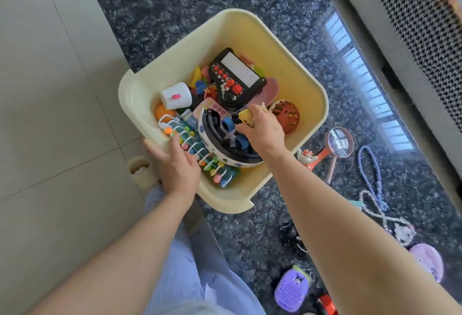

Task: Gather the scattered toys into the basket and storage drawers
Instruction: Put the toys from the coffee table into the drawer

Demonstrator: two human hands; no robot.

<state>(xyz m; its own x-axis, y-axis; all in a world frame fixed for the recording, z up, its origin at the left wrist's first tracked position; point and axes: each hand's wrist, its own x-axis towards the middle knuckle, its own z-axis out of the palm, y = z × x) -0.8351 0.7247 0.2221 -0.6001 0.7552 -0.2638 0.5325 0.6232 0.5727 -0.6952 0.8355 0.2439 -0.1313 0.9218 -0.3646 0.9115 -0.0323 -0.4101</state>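
A cream plastic basket (255, 39) stands on the dark marbled floor, full of toys: a black toy piano (237, 77), a white cup (176, 95), an orange perforated ball (287, 114), a colourful bead toy (212, 164) and a toy car with blue wheels (232, 132). My left hand (175, 162) grips the basket's near left rim. My right hand (262, 127) reaches into the basket, fingers closed around a small yellow toy (246, 115) next to the car.
Loose toys lie on the floor to the right: a pink magnifying glass (338, 143), a small figure (305, 157), blue and white bead necklaces (372, 177), a purple speaker toy (291, 288), a pink plush (427, 262). Pale tiles lie left; a grey ledge runs at the right.
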